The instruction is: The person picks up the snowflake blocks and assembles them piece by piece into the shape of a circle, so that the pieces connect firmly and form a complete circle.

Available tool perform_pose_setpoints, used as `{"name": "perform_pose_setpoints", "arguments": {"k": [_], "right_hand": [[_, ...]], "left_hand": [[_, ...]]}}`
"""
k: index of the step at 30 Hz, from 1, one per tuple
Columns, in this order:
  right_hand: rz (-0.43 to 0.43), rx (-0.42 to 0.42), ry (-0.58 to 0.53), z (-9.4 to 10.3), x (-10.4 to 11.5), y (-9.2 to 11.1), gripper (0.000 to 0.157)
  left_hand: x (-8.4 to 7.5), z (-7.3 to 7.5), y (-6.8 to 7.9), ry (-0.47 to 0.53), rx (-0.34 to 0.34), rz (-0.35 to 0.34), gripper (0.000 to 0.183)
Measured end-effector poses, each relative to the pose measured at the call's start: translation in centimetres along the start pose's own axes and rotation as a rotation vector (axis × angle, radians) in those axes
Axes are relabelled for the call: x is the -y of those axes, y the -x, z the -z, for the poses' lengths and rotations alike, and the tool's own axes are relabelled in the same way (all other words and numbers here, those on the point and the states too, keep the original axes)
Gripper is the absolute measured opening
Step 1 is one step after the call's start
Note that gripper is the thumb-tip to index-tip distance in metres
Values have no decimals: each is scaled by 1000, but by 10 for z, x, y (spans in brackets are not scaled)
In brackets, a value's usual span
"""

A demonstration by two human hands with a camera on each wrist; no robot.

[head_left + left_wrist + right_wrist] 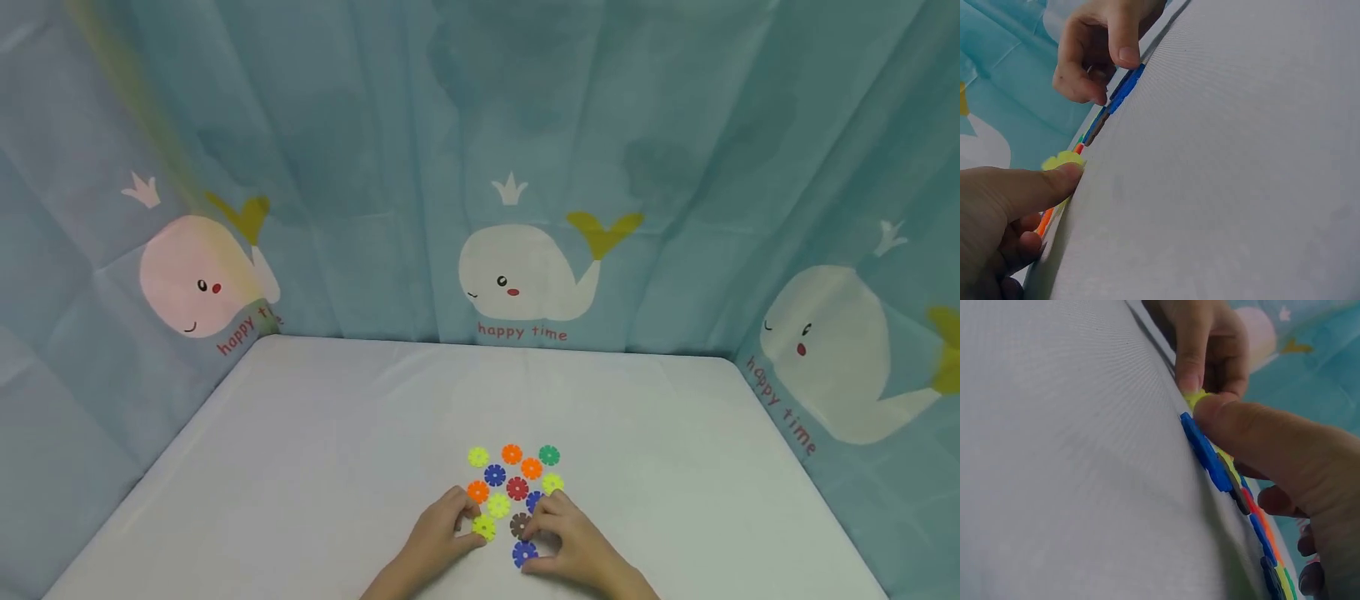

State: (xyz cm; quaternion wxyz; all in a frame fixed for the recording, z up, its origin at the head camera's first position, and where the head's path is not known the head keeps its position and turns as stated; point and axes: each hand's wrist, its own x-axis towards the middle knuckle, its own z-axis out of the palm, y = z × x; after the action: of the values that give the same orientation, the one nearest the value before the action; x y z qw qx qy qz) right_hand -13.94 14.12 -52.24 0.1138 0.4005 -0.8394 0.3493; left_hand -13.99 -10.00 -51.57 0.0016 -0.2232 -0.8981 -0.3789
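Observation:
My left hand (442,531) pinches a yellow-green snowflake disc (484,527) between thumb and fingers. That disc (1060,160) stands tilted under the thumb in the left wrist view. My right hand (573,542) holds a blue snowflake disc (525,555) at its rim, thumb on the near edge and curled fingers on the far side. The fingers partly cover a brown disc (520,525) and another blue disc (534,501). In the right wrist view the held blue disc (1205,453) shows beside the thumb; the other fingertips' contact is hidden.
Beyond the hands lie several more flat discs: a red disc (517,488), an orange disc (477,492), a green disc (550,455) and a yellow-green disc (498,505). They rest on a white table (337,433). A teal curtain (360,167) with whales surrounds the table.

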Motion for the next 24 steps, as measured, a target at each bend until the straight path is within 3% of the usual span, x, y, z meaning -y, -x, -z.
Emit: {"name": "perform_pose_setpoints", "arguments": {"k": [8, 15, 20, 24], "right_hand": [[-12, 71, 50, 1, 6, 5, 22], [-13, 78, 62, -4, 7, 6, 25], [-93, 104, -70, -2, 9, 6, 20], [-123, 31, -274, 1, 11, 1, 11]], "left_hand": [[-1, -7, 7, 106, -21, -5, 23], [2, -9, 8, 291, -35, -54, 17], [-15, 2, 8, 361, -81, -109, 14], [-26, 14, 3, 389, -86, -153, 11]]}}
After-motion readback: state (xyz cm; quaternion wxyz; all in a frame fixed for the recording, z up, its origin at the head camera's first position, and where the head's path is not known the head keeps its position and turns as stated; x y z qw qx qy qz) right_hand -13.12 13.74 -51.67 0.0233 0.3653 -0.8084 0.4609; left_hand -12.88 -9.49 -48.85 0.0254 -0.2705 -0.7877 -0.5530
